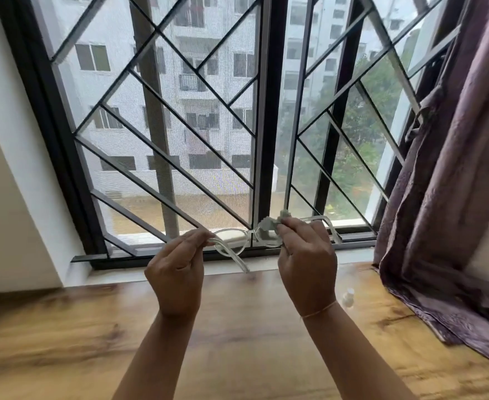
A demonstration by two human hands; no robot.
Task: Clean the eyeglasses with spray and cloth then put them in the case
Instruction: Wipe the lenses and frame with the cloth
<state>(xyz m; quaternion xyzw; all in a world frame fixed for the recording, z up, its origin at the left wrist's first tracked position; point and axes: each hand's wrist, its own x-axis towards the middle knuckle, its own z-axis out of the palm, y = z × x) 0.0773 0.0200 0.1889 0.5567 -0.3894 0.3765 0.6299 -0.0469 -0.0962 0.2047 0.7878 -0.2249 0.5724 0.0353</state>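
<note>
Left hand [177,272] pinches the left corner of the clear eyeglasses [231,244], held up over the far edge of the desk [237,327], in front of the window grille [180,125]. My right hand [306,255] pinches the grey cloth [269,226] around the right lens. A small white spray bottle [348,297], blurred, sits on the desk just right of my right wrist; I cannot tell its contents. The purple curtain [453,168] spills onto the desk's right side.

Eyeglasses [231,243] between the fingers: clear glossy plastic. Cloth [267,226] at fingertips of right hand [306,255]: matt grey fabric. Table [237,327] below fingers: smooth wood grain, slight sheen.
</note>
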